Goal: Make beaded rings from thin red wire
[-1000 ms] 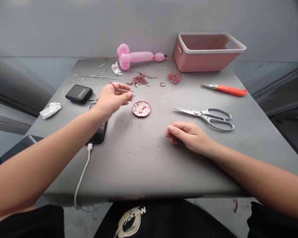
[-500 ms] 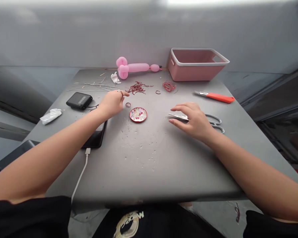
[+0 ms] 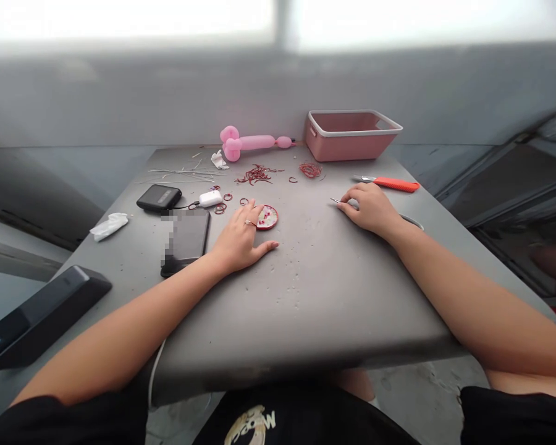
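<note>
Left hand (image 3: 241, 240): shifted right, over red-rimmed disc (image 3: 269, 217); thumb apart.
Right hand (image 3: 371, 207): over scissors (image 3: 412, 220); can't tell if clamped.
Disc: likely light, stiff; hold by edge.

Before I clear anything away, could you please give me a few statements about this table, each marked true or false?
1. The pink basket stands to the right of the pink balloon. True.
2. The orange-handled cutter lies inside the basket. False: it lies on the table, in front of the basket.
3. The right hand covers the middle of the scissors. True.
4. The left hand is clenched in a fist. False: its thumb is spread away from the fingers.
5. The red-rimmed round dish is partly hidden by the left hand. True.
6. The white case lies beside the scissors. False: it lies near the black box.
</note>
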Tool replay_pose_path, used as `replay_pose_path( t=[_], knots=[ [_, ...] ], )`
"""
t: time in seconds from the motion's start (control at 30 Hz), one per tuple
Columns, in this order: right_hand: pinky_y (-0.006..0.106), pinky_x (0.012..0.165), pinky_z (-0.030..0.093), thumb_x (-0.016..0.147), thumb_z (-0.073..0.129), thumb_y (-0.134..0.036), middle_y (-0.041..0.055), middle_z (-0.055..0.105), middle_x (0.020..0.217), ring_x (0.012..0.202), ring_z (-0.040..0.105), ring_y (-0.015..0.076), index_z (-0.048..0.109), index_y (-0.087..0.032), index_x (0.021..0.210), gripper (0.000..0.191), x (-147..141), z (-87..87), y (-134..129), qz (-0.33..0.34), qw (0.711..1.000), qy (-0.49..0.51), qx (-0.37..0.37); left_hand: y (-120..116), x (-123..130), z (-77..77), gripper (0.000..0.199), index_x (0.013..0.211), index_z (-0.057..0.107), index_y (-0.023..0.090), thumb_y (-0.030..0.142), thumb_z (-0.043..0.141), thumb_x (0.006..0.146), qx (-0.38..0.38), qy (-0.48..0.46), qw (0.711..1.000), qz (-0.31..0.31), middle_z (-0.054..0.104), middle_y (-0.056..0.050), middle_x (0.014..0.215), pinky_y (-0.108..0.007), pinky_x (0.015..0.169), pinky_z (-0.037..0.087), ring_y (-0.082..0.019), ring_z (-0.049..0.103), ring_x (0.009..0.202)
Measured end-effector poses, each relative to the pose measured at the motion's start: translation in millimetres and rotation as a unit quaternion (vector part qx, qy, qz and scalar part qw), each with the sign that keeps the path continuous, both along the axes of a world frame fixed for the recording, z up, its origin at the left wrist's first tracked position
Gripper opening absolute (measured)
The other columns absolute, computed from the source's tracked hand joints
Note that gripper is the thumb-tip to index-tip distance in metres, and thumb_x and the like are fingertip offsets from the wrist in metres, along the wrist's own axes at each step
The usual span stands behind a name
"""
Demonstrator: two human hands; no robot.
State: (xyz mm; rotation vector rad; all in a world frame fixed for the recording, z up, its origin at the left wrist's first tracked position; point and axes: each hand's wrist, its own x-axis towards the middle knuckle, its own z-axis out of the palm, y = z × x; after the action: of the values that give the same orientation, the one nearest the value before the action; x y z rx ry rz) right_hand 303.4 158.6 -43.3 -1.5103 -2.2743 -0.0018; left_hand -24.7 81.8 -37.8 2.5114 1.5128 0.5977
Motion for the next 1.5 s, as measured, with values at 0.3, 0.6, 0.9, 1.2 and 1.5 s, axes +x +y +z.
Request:
replay_pose_path(
  t=[0.3, 0.6, 0.9, 1.2, 1.5],
  knots=[
    [0.044, 0.102, 0.041, 0.082, 0.061, -0.049, 0.0123, 0.062, 0.120, 0.116, 0.054, 0.0310, 0.059, -0.018, 0.124, 0.052, -39.0, 12.5, 45.3, -0.038, 0.999, 0.020, 0.021, 2.3, -3.7, -5.9, 0.064, 0.141, 0.040, 0.005, 0.040, 0.056, 0.090, 0.039, 0.024, 0.999, -0.030, 0.046, -0.024, 0.147, -0.050, 0.115, 0.034, -0.034, 0.039, 0.140],
    [0.051, 0.102, 0.044, 0.085, 0.069, -0.041, 0.0179, 0.054, 0.133, 0.122, 0.053, 0.0343, 0.055, -0.015, 0.131, 0.055, -94.8, 31.1, 132.2, -0.117, 0.987, 0.004, -0.114, -3.5, -2.3, -5.5, 0.061, 0.140, 0.041, 0.004, 0.035, 0.055, 0.090, 0.061, 0.038, 0.997, -0.033, 0.047, -0.024, 0.147, -0.051, 0.112, 0.037, -0.035, 0.044, 0.136],
    [0.038, 0.084, 0.056, 0.093, 0.057, -0.031, 0.0135, 0.066, 0.116, 0.098, 0.066, 0.0220, 0.045, -0.014, 0.133, 0.046, -97.4, 48.0, 78.9, -0.028, 0.982, 0.185, -0.040, -2.9, -2.3, -4.2, 0.053, 0.131, 0.049, 0.012, 0.028, 0.064, 0.083, 0.045, -0.118, 0.991, -0.043, 0.048, -0.022, 0.145, -0.056, 0.116, 0.029, -0.035, 0.039, 0.140],
    [0.044, 0.099, 0.051, 0.076, 0.074, -0.031, 0.0105, 0.067, 0.123, 0.111, 0.064, 0.0264, 0.057, -0.021, 0.127, 0.054, -134.7, 25.8, -67.3, 0.259, 0.943, 0.209, -0.012, -32.4, 21.8, 19.4, 0.042, 0.113, 0.057, 0.018, 0.042, 0.071, 0.082, -0.409, -0.633, 0.655, -0.047, 0.065, -0.009, 0.113, -0.035, 0.090, 0.053, -0.019, 0.067, 0.096],
    [0.044, 0.097, 0.052, 0.086, 0.059, -0.056, 0.0113, 0.065, 0.125, 0.111, 0.063, 0.0258, 0.058, -0.018, 0.126, 0.054, -116.1, 30.7, -79.7, 0.185, 0.884, 0.386, -0.187, -29.2, 18.4, 10.6, 0.038, 0.112, 0.060, 0.018, 0.017, 0.075, 0.077, -0.358, -0.639, 0.681, -0.017, 0.067, -0.008, 0.117, -0.039, 0.096, 0.049, -0.019, 0.069, 0.100]
  ],
)
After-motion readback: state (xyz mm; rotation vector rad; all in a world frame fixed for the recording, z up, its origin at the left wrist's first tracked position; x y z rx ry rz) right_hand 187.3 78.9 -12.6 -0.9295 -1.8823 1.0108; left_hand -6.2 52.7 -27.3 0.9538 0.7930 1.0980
